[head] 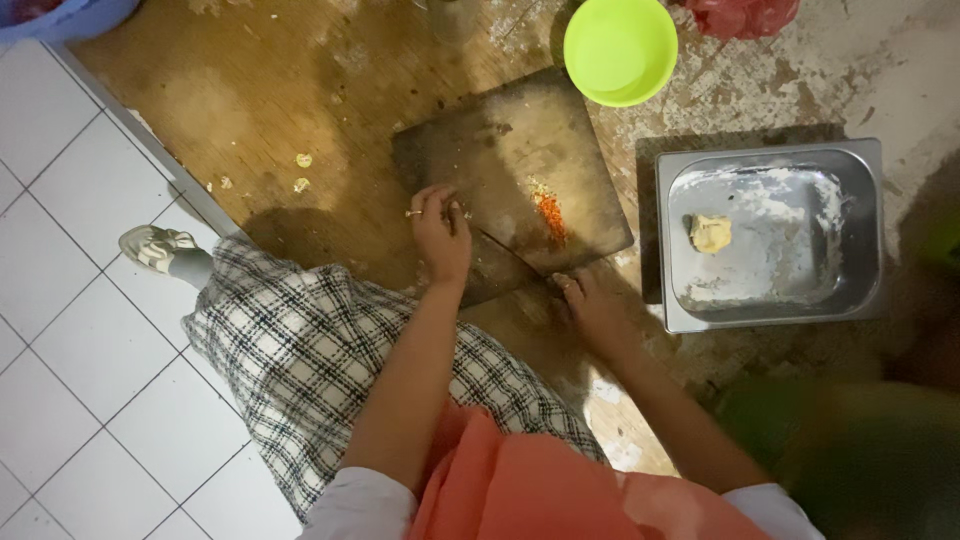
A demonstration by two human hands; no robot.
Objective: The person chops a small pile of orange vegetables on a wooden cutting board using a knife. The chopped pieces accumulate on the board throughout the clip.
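Observation:
A dark, worn wooden cutting board [500, 150] lies at an angle on the brown floor. On its right part is a small pile of chopped red chilli [550, 215]. My left hand [440, 230] rests on the board's near-left side with its fingers curled. I cannot tell whether they hold anything. My right hand [590, 305] is at the board's near corner, fingers on its edge. I sit with a checked cloth [310, 350] over my knee.
A lime-green bowl [620, 48] stands just beyond the board. To the right, a steel tray [860, 230] dusted with flour holds a yellowish lump [710, 233]. White floor tiles [70, 330] lie at left, a red bag [745, 15] at the top right.

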